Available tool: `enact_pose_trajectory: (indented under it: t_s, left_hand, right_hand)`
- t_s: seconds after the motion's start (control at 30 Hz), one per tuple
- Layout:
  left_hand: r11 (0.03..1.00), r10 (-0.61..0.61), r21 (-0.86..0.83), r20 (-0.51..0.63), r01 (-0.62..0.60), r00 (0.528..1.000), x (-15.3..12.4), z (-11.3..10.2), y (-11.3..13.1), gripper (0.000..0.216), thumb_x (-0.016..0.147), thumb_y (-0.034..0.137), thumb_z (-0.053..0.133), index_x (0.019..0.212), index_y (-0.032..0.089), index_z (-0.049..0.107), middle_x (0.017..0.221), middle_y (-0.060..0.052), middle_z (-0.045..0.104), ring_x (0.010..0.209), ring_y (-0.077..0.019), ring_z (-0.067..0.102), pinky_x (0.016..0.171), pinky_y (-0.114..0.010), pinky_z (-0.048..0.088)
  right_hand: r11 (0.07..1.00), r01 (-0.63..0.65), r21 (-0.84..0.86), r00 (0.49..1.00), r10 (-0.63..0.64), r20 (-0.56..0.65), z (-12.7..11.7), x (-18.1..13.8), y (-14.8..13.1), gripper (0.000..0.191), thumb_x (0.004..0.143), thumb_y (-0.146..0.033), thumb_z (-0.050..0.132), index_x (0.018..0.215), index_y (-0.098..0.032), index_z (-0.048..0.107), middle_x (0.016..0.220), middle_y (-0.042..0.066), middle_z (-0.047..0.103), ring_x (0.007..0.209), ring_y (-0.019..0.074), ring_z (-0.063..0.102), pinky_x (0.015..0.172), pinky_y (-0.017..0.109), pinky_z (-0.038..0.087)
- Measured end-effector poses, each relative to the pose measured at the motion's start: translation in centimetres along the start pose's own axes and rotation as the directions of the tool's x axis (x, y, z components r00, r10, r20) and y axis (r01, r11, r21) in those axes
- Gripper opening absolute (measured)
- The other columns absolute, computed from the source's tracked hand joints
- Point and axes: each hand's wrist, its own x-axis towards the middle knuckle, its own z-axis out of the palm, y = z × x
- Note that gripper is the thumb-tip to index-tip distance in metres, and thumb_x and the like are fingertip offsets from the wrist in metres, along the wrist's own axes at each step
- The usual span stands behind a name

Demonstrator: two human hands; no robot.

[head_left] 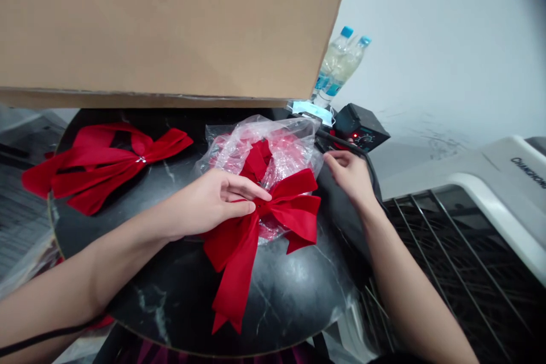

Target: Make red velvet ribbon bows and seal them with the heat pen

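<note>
My left hand (215,203) pinches the knot of a red ribbon bow (273,222) that lies on a round black marble table (290,296). The bow's tails hang toward the table's near edge. Under and behind the bow is a clear plastic bag (273,145) with more red bows inside. My right hand (350,172) rests at the bag's right edge, fingers curled near a black cable; what it holds, if anything, I cannot make out. A second red bow (106,162) lies flat at the table's left.
A large cardboard box (166,28) fills the upper left, overhanging the table. Behind the bag sit a small black device with a red light (360,128), a face mask (311,111) and two water bottles (341,65). A white appliance with a black grille (464,239) stands at right.
</note>
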Motion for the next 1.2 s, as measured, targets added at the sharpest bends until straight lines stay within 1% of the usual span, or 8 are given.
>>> enact_pose_trajectory:
  t_s: [0.17,0.33,0.5,0.67,0.8,0.87,1.0,1.2]
  left_hand:
    - [1.0,0.019,0.019,-0.046,-0.018,0.999,-0.3,0.2,0.2,0.022,0.088,0.026,0.072,0.109,0.022,0.081,0.112,-0.004,0.081,0.107,-0.0234,0.075,0.096,-0.032,0.058]
    - [0.998,0.008,-0.06,-0.058,-0.011,0.998,-0.5,0.3,0.3,0.025,0.086,0.023,0.076,0.111,0.02,0.08,0.109,-0.005,0.082,0.102,-0.0231,0.076,0.092,-0.031,0.06]
    - [0.949,-0.086,-0.306,-0.02,0.076,0.996,-0.5,-0.1,0.2,0.027,0.083,0.016,0.08,0.109,0.021,0.081,0.101,-0.005,0.083,0.093,-0.016,0.077,0.084,-0.021,0.058]
    - [0.911,-0.115,-0.4,-0.013,0.1,0.993,-0.9,-0.4,0.7,0.028,0.082,0.013,0.08,0.109,0.018,0.079,0.099,-0.006,0.082,0.085,-0.0143,0.076,0.078,-0.02,0.057]
    - [0.902,-0.055,-0.431,-0.06,0.024,0.997,-2.4,-0.6,1.7,0.029,0.082,0.012,0.08,0.107,0.021,0.069,0.095,-0.004,0.08,0.075,-0.0143,0.076,0.068,-0.021,0.058]
    - [0.894,-0.047,-0.447,-0.06,0.015,0.997,-3.5,-0.6,1.9,0.034,0.081,0.014,0.082,0.109,0.023,0.064,0.099,-0.003,0.08,0.074,-0.0148,0.077,0.067,-0.022,0.059]
    - [0.93,-0.005,-0.367,-0.092,-0.029,0.996,-6.0,-0.7,1.8,0.04,0.08,0.019,0.085,0.115,0.024,0.065,0.103,-0.005,0.081,0.08,-0.0143,0.078,0.072,-0.02,0.06]
    - [0.992,-0.005,-0.125,-0.249,-0.027,0.968,-11.3,-2.4,0.9,0.028,0.084,0.025,0.082,0.111,0.024,0.077,0.102,-0.002,0.082,0.09,-0.012,0.076,0.079,-0.013,0.057]
  right_hand:
    - [0.983,0.178,-0.051,0.977,-0.182,-0.108,-3.1,-9.4,-5.8,0.02,0.094,-0.039,0.066,0.086,-0.021,0.072,0.068,0.0,0.066,0.057,0.0152,0.057,0.058,0.031,0.042]
    - [0.689,0.714,-0.119,0.698,-0.692,0.182,-2.3,-13.9,-10.7,0.021,0.09,-0.021,0.076,0.11,-0.022,0.07,0.098,0.006,0.069,0.085,0.0202,0.063,0.074,0.036,0.047]
    - [0.592,0.774,-0.224,0.628,-0.765,0.145,-0.5,-13.0,-10.4,0.019,0.093,-0.01,0.069,0.11,-0.018,0.068,0.092,0.006,0.069,0.079,0.019,0.058,0.068,0.036,0.04]
    - [0.633,0.759,-0.153,0.645,-0.763,0.042,-0.7,-13.2,-9.4,0.024,0.088,-0.009,0.073,0.109,-0.021,0.067,0.091,0.005,0.067,0.08,0.0192,0.06,0.072,0.036,0.045]
    - [0.841,0.526,0.128,0.846,-0.501,-0.183,-1.5,-13.0,-9.0,0.032,0.083,-0.023,0.081,0.11,-0.025,0.064,0.105,0.006,0.066,0.099,0.023,0.064,0.085,0.038,0.052]
    - [0.868,0.352,0.349,0.929,-0.369,-0.02,-1.7,-12.6,-9.1,0.043,0.084,-0.031,0.081,0.122,-0.026,0.061,0.12,0.008,0.068,0.11,0.0246,0.066,0.093,0.04,0.054]
    - [0.883,0.069,0.465,0.853,-0.294,0.432,-2.3,-12.4,-10.2,0.025,0.09,-0.041,0.075,0.105,-0.02,0.073,0.091,0.003,0.076,0.083,0.0195,0.072,0.077,0.032,0.058]
    - [0.932,0.179,0.317,0.785,-0.329,0.525,-4.1,-12.6,-10.9,0.031,0.088,-0.049,0.075,0.083,-0.019,0.074,0.074,0.0,0.071,0.06,0.0127,0.061,0.053,0.023,0.047]
